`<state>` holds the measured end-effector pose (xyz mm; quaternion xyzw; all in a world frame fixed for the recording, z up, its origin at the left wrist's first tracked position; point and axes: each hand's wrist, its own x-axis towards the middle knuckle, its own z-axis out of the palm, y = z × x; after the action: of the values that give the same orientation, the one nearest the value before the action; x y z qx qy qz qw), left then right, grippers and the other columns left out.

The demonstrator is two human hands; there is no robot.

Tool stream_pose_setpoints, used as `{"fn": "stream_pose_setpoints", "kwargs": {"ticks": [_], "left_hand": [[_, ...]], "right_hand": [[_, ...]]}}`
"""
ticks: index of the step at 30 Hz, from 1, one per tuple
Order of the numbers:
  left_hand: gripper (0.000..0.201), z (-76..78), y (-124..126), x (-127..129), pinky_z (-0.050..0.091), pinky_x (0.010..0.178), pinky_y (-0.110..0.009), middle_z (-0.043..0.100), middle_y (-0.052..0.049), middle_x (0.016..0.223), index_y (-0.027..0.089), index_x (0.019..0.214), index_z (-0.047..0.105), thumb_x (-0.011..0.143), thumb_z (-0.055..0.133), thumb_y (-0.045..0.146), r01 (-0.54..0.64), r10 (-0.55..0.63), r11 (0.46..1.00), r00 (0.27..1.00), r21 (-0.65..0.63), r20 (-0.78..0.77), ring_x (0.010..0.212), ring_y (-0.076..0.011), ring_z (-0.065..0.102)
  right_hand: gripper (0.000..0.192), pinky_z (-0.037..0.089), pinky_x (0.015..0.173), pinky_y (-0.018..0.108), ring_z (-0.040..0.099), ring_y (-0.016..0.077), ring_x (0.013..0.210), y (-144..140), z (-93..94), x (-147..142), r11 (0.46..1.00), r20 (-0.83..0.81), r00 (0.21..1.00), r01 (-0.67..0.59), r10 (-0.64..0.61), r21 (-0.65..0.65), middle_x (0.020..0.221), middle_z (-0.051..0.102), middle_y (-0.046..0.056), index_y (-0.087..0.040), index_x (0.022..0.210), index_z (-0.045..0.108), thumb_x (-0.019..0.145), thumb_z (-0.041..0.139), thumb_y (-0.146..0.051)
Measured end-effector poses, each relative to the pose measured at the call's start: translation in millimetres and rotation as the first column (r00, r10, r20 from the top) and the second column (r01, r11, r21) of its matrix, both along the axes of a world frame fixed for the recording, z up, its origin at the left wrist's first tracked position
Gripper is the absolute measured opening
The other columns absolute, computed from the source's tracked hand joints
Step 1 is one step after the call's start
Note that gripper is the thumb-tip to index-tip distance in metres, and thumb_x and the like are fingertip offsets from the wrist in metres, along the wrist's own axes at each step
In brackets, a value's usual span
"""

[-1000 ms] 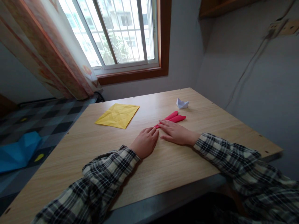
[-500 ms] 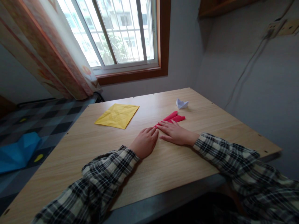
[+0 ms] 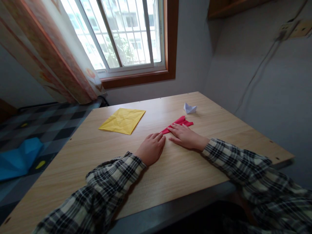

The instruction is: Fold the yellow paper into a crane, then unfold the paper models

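Observation:
A folded red paper (image 3: 180,120) lies on the wooden table, narrow at its near left tip and split into two flaps at the far right end. At that tip rest the fingertips of my left hand (image 3: 151,148), its fingers together and bent down onto the paper; its thumb is hidden. My right hand (image 3: 186,136) lies palm down with fingers stretched over the middle of the red paper, covering part of it, thumb apart on the wood. Beyond them stands a small folded white paper boat (image 3: 190,108).
A creased yellow paper square (image 3: 122,121) lies flat at the table's (image 3: 195,182) back left. On a checked cloth (image 3: 56,130) to the left is a blue folded paper (image 3: 21,157). A window (image 3: 122,35) and curtain (image 3: 46,48) are behind, with a cable (image 3: 255,70) on the right wall.
My right hand has slid a little to the right and away along the red paper, uncovering more of its near left end. My left hand stays at the tip.

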<state>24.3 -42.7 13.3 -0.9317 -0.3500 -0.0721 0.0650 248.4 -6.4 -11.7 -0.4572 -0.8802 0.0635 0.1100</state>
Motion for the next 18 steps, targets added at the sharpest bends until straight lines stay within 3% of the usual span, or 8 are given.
{"fn": "stream_pose_setpoints", "kwargs": {"ticks": [5, 11, 18], "left_hand": [[0.031, -5.5, 8.4, -4.4, 0.048, 0.102, -0.044, 0.068, -0.013, 0.119, 0.014, 0.124, 0.062, 0.098, 0.047, 0.022, -0.003, 0.004, 1.000, 0.994, -0.009, 0.111, 0.112, -0.0264, 0.061], [0.029, -12.0, 26.9, -11.3, 0.051, 0.097, -0.044, 0.073, -0.010, 0.111, 0.016, 0.119, 0.067, 0.100, 0.048, 0.027, -0.138, 0.140, 0.990, 0.923, -0.032, 0.359, 0.105, -0.0253, 0.063], [0.029, -14.6, 35.0, -18.9, 0.050, 0.102, -0.047, 0.070, -0.011, 0.118, 0.018, 0.111, 0.072, 0.100, 0.053, 0.036, -0.153, 0.163, 0.987, 0.935, -0.057, 0.314, 0.111, -0.0258, 0.061]], "right_hand": [[0.066, 0.028, 0.121, 0.053, 0.035, 0.0334, 0.148, 0.4, -0.7, 2.4, 1.000, -0.022, 0.999, -0.023, 0.023, 0.012, 0.158, 0.041, 0.019, -0.012, 0.151, 0.046, 0.101, 0.041, -0.054], [0.063, 0.034, 0.118, 0.050, 0.045, 0.0324, 0.142, -0.7, 0.9, 2.0, 0.989, -0.039, 0.992, -0.119, 0.122, 0.085, 0.152, 0.049, 0.021, -0.009, 0.146, 0.052, 0.101, 0.044, -0.052], [0.056, 0.037, 0.116, 0.047, 0.050, 0.0301, 0.138, -7.0, 3.8, -4.0, 0.978, -0.067, 0.982, -0.170, 0.179, 0.123, 0.148, 0.054, 0.018, -0.012, 0.142, 0.056, 0.102, 0.044, -0.049]]}}
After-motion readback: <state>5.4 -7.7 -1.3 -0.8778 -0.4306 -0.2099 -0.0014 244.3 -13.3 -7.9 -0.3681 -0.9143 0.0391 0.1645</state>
